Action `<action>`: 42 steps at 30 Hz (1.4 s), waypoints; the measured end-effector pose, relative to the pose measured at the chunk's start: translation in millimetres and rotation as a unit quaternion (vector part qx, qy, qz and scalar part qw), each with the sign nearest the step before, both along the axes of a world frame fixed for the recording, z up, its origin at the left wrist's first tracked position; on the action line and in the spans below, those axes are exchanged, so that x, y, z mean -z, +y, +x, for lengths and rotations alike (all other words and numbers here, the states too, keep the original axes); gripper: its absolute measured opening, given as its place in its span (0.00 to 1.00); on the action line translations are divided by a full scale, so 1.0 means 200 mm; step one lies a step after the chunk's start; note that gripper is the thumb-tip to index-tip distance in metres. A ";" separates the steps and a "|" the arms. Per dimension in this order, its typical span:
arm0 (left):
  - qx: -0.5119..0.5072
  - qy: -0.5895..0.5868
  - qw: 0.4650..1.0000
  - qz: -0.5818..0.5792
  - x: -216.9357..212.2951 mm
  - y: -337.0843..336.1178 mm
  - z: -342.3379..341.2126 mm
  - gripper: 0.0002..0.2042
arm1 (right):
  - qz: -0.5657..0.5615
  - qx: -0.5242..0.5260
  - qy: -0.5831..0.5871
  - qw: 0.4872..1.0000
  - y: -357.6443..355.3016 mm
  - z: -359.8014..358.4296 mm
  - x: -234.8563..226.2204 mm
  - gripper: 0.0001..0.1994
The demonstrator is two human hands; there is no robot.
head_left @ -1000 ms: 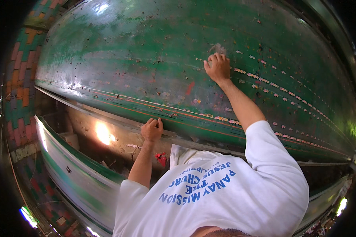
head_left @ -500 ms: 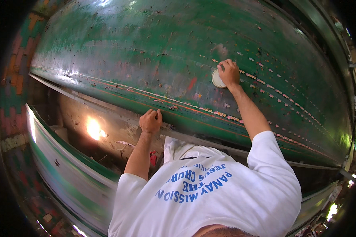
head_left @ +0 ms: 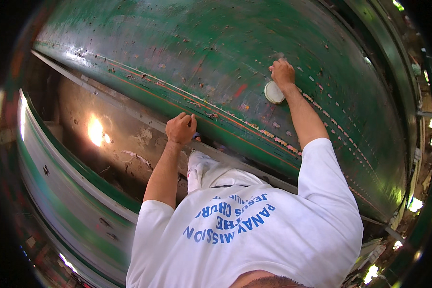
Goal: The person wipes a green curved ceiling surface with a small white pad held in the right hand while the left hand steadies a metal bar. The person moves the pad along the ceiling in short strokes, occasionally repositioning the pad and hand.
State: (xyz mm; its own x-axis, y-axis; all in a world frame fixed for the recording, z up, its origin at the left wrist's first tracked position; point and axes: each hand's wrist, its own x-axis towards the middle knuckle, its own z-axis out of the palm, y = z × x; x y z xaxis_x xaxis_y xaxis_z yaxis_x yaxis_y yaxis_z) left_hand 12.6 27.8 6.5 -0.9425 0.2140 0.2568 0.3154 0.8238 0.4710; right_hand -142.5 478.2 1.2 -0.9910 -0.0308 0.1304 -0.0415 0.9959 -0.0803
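A long, curved-looking green surface (head_left: pixel 192 57) spans the view, with chipped paint and scuffs. My right hand (head_left: pixel 283 73) reaches over it, fingers bent and drawn together by a pale smudge. Whatever its fingertips may hold is too small to make out. Just below that hand, beside the wrist, lies a round whitish lid-like disc (head_left: pixel 274 92). My left hand (head_left: pixel 180 128) is closed at the near edge of the green surface, its fingers curled. I cannot see whether anything is inside it.
Rows of small pinkish-white spots (head_left: pixel 321 109) run along the green surface to the right. A grey ledge (head_left: pixel 101 100) borders its near side. At the lower left lies a second green-and-grey striped panel (head_left: pixel 72 168), beyond a brownish gap with a bright light patch (head_left: pixel 95 131).
My right hand has moved off the round disc, a little farther away, and the disc's face now shows more fully. The view has shifted slightly; my left hand keeps its closed shape.
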 end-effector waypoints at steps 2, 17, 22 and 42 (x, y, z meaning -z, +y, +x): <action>-0.002 0.001 1.000 0.008 0.01 -0.01 0.01 0.18 | -0.006 -0.002 -0.006 1.000 -0.02 0.02 -0.01 0.09; 0.005 0.000 1.000 0.004 0.02 -0.02 0.00 0.19 | 0.051 0.015 0.011 0.999 -0.01 -0.02 0.04 0.09; -0.001 -0.010 1.000 0.000 0.03 -0.02 0.00 0.18 | 0.063 0.014 0.018 0.998 0.02 -0.02 0.03 0.10; 0.007 -0.013 1.000 -0.009 0.02 -0.02 0.00 0.18 | 0.051 0.038 -0.093 0.994 -0.03 -0.03 -0.09 0.12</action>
